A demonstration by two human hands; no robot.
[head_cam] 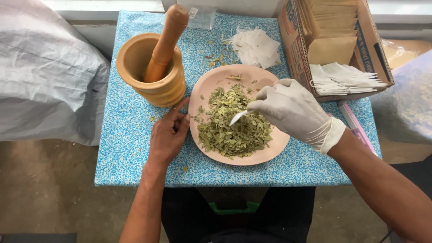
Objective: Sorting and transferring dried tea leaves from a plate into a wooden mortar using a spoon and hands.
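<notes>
Right hand (294, 108), gloved, pinches white spoon (238, 117) into dried leaves (234, 123); left hand (168, 132), fingers loosely spread, braces pink plate (270, 150) rim so it won't slide.

Right hand (294, 110) wears a white, probably latex glove; left hand (167, 135) bare.

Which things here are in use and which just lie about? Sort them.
In use: right hand with white spoon, dried leaves, pink plate, left hand.
Lying about: mortar, pestle, white sachets, cardboard box.
</notes>
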